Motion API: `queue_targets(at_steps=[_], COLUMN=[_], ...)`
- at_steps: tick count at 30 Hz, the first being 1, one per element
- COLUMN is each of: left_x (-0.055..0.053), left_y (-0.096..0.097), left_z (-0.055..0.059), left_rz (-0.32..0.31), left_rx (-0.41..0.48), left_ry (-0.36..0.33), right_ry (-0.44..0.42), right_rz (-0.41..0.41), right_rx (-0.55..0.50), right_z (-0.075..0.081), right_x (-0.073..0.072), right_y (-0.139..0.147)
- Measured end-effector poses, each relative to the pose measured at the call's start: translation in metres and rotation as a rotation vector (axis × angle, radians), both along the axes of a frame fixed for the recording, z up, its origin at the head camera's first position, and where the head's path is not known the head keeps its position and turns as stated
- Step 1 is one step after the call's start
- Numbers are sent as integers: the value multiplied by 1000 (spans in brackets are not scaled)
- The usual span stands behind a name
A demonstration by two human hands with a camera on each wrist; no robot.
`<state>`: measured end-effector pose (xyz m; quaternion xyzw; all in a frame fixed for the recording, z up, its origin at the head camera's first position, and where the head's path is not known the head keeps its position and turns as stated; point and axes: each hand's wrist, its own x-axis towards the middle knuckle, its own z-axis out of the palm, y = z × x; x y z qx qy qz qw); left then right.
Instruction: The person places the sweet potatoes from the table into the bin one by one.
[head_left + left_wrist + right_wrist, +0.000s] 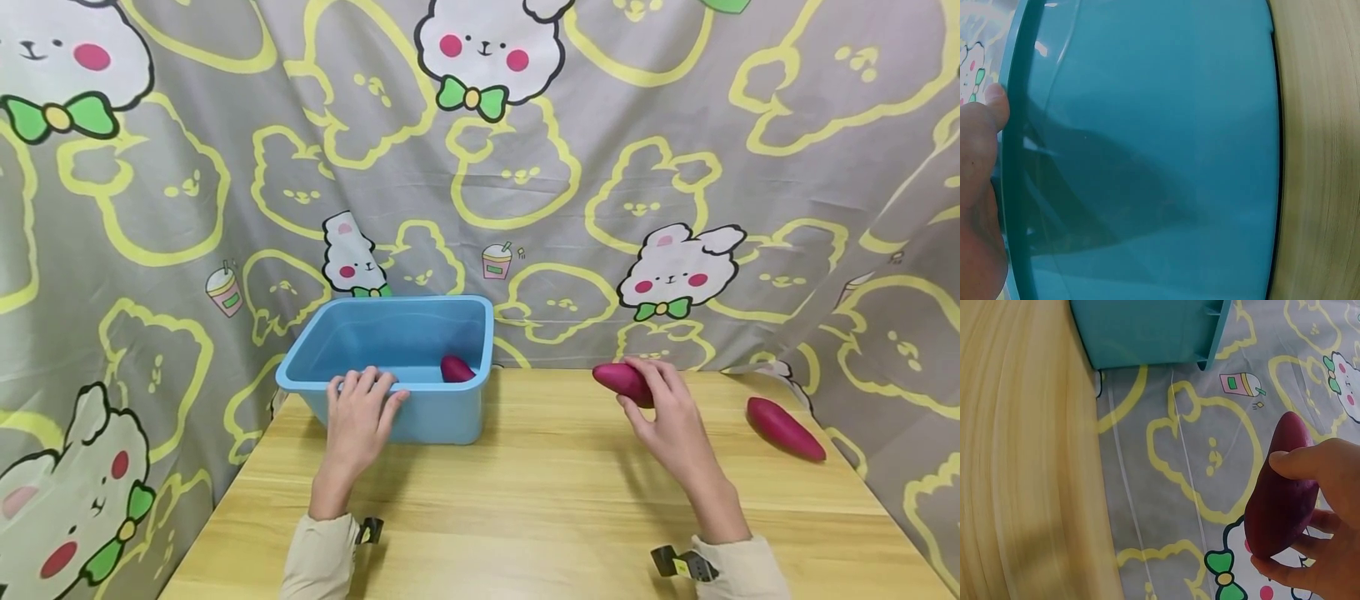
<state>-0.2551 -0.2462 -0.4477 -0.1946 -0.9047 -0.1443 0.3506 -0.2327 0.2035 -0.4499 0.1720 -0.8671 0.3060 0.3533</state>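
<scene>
A blue plastic bin (438, 418) stands at the left of the table, open at the top. My left hand (358, 421) holds its near rim, fingers hooked over the edge. In the left wrist view, the thumb lies along the rim and the bin's wall (1179, 125) fills most of the picture. Inside the bin lies one purple sweet potato (455, 369), partly hidden by the front wall. Right of the bin, my right hand (671, 421) grips another purple sweet potato (1282, 494) between thumb and fingers, raised above the tabletop.
A third purple sweet potato (783, 427) rests on the wooden table (540, 500) near its right edge, beyond my right hand. Behind and around the table hangs a grey curtain (555, 250) with a rabbit print. Each wrist wears a small dark camera strap.
</scene>
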Motion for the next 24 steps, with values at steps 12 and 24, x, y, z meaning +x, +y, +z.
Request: queue_targets(at_steps=[12,24], left_x=[0,2], left_y=[0,1], left_z=[0,2], left_rz=[9,3], left_rx=[3,6], left_ry=[-6,-5], right_ry=[-6,-16], right_rz=[15,33], right_rx=[-4,6], right_z=[-1,-2], right_x=[0,1], right_y=[-11,-20])
